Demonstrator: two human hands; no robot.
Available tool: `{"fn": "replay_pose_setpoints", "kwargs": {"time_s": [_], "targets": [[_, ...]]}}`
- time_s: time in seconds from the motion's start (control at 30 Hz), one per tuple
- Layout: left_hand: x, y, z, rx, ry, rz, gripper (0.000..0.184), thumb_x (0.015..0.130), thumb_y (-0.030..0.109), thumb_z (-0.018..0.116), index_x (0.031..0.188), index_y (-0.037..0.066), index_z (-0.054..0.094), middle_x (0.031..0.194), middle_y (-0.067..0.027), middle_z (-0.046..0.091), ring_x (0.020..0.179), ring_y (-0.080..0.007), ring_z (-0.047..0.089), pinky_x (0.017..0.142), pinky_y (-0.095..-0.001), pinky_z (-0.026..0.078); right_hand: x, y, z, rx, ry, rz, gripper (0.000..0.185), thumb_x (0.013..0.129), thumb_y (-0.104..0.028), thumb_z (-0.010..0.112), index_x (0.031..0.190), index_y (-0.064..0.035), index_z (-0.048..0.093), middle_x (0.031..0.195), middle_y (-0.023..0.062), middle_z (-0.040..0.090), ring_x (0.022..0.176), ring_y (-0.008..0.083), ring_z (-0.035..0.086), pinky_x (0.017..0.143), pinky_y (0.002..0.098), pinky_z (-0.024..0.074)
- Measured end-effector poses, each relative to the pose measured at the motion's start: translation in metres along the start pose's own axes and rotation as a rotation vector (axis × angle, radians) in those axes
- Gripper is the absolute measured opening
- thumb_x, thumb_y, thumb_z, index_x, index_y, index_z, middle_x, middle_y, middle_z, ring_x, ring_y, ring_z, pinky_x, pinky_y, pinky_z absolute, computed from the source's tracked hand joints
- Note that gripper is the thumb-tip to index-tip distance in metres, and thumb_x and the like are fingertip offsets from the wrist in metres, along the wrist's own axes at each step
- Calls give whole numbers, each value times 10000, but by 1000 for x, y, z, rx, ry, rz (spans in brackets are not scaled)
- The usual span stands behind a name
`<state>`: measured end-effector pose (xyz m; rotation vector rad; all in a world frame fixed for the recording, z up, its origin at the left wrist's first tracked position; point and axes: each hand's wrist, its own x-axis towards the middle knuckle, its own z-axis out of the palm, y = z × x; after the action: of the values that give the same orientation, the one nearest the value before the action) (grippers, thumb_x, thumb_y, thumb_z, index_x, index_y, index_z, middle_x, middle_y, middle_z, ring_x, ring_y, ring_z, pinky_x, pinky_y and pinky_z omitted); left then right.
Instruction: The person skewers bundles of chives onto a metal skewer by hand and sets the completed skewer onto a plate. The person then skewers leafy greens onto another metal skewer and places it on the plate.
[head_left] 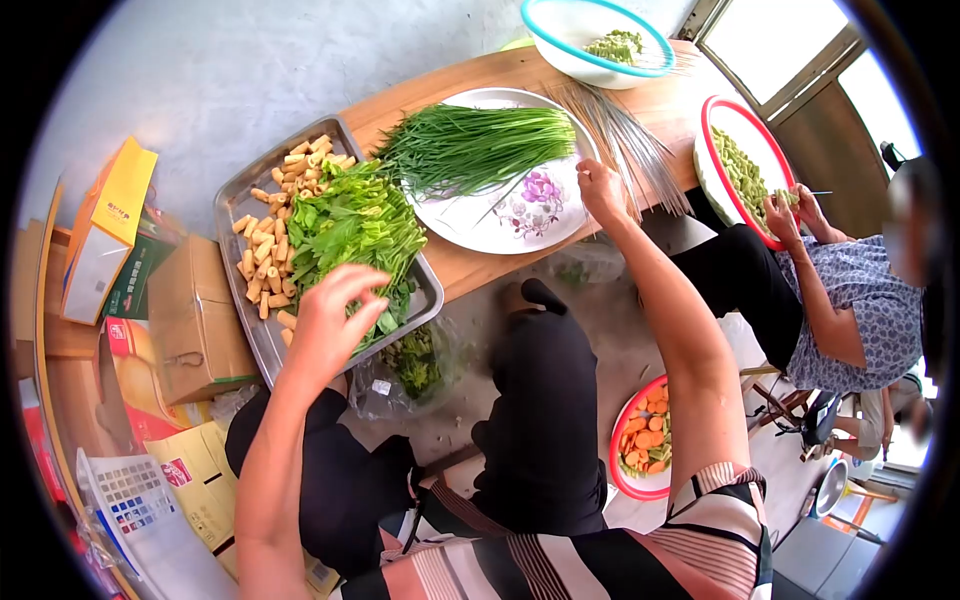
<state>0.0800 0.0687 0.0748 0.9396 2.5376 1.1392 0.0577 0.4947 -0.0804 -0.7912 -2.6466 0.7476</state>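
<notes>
My left hand (340, 310) is over the near edge of a metal tray (437, 290), thumb and fingers apart, with nothing visible in it. In the tray lie leafy green vegetables (355, 225) beside a pile of short tan rolled pieces (268, 245). My right hand (600, 190) is closed in a pinch at the right rim of a white flowered plate (470, 232); what it pinches I cannot make out. A bundle of long green chives (480, 145) lies across the plate. Many thin skewers (635, 140) are spread on the table just beyond my right hand.
A blue-rimmed basin (600, 70) stands at the table's far end. Another person (850, 290) on the right handles green pieces over a red-rimmed basin (706, 150). Lower down is a bowl of carrot slices (647, 440). Cardboard boxes (200, 320) crowd the left side.
</notes>
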Motion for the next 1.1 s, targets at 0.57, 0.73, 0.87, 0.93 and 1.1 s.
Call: {"fn": "replay_pose_setpoints", "kwargs": {"time_s": [0.57, 0.73, 0.87, 0.93, 1.1], "targets": [[-87, -12, 12, -112, 65, -222, 233, 786, -56, 609, 1015, -33, 642, 935, -90, 632, 798, -149, 623, 722, -253, 490, -27, 82, -51, -102, 185, 140, 176, 811, -279, 574, 890, -164, 681, 870, 128, 672, 863, 326, 640, 745, 416, 495], [-85, -16, 27, -148, 19, -200, 210, 799, -50, 590, 1002, -39, 642, 920, -82, 631, 777, -131, 634, 714, -236, 488, -34, 108, -55, -288, 101, 305, 208, 804, -292, 579, 867, -115, 667, 876, 131, 686, 888, 302, 650, 769, 419, 496], [-83, -18, 32, -158, 7, -225, 206, 806, -43, 586, 1005, -38, 641, 906, -80, 629, 775, -133, 633, 702, -241, 489, -21, 116, -47, -66, -46, 503, 276, 799, -350, 612, 805, -79, 658, 715, 82, 675, 708, 218, 672, 698, 352, 507], [-82, -20, 34, -158, 4, -226, 214, 803, -45, 594, 1012, -37, 641, 895, -81, 633, 772, -135, 626, 694, -244, 489, -15, 121, -38, -72, -20, 470, 276, 796, -350, 613, 793, -79, 662, 686, 78, 667, 664, 203, 664, 686, 341, 506], [-79, -19, 36, -172, 1, -238, 220, 801, -50, 600, 1017, -37, 638, 868, -80, 628, 744, -130, 606, 666, -245, 483, -17, 104, -42, -81, 25, 428, 237, 769, -346, 623, 824, -128, 700, 709, 71, 674, 735, 217, 663, 706, 350, 503]]}}
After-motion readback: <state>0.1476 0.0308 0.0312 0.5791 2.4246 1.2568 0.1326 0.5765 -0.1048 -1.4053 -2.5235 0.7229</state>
